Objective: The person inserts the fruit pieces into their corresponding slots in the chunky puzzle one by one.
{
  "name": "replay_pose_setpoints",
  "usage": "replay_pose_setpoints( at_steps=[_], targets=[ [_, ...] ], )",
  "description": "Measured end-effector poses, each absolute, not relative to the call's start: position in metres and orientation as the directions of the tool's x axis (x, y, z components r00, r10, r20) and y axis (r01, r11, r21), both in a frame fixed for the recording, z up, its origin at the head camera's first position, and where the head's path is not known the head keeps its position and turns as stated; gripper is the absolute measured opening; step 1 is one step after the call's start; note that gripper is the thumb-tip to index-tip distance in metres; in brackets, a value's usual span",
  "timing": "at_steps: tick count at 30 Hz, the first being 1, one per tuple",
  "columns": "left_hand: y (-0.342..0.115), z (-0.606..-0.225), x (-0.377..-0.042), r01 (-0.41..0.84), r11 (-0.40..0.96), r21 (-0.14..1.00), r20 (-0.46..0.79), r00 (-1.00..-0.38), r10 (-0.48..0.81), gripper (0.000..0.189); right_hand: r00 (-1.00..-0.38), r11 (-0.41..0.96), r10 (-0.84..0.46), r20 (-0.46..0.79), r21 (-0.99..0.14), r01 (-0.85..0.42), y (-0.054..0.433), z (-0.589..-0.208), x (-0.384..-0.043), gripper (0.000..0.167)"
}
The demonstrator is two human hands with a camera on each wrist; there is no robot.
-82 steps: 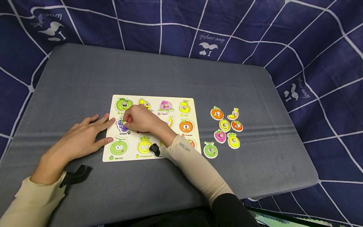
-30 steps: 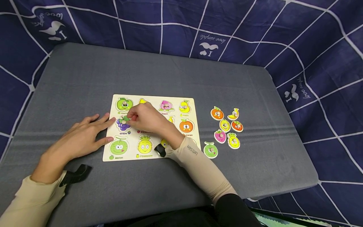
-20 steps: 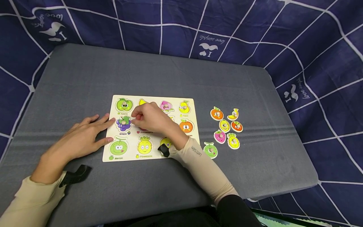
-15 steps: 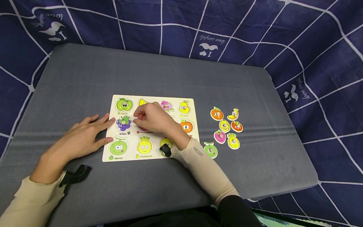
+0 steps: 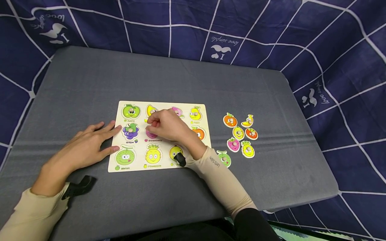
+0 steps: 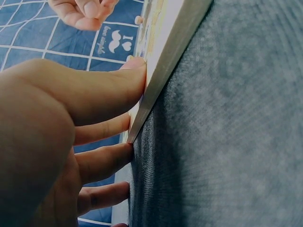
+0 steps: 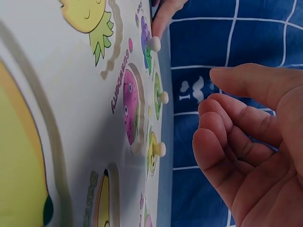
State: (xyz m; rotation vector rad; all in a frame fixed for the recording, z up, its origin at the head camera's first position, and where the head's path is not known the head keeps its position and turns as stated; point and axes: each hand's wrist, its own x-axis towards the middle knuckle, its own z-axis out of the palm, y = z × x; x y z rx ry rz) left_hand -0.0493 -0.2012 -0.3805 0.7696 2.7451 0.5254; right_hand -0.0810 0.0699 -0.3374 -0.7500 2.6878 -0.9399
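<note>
A wooden knob puzzle board (image 5: 140, 157) with printed fruits lies on the table. My left hand (image 5: 79, 147) rests at its left edge with extended fingers; in the left wrist view the thumb (image 6: 109, 90) touches the board's edge. My right hand (image 5: 172, 125) hovers over the strawberry recess, fingers loosely bent and holding nothing; in the right wrist view its thumb and fingertips are apart. The grape piece (image 5: 130, 131) sits in its recess, knob showing. Knobbed apple (image 5: 131, 111), peach (image 5: 178, 112) and pear (image 5: 195, 113) pieces also sit in the board.
Right of the board lie loose pieces: orange (image 5: 230, 120), banana (image 5: 248, 121), lemon (image 5: 238, 133), tomato (image 5: 251, 134), strawberry (image 5: 233, 144), pineapple (image 5: 248, 149) and melon (image 5: 223, 158), partly behind the right sleeve. Blue checked cloth (image 5: 193, 36) surrounds the grey table (image 5: 181, 80).
My right hand has let go of the grape piece and moved right across the board, uncovering the grape. The left hand has stayed at the board's edge.
</note>
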Motion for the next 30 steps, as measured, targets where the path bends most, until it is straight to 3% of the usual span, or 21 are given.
replay_pose_setpoints(
  at_steps=[12, 30],
  targets=[
    [-0.202, -0.383, -0.048, 0.468, 0.788, 0.401, -0.098, -0.833, 0.545, 0.072, -0.864, 0.699, -0.503, 0.019, -0.579, -0.420, 0.083, -0.338, -0.081, 0.007],
    [-0.203, -0.383, -0.048, 0.478, 0.781, 0.401, -0.082, -0.830, 0.551, 0.072, -0.898, 0.715, -0.439, -0.001, -0.606, -0.349, 0.102, -0.338, -0.081, 0.010]
  ],
)
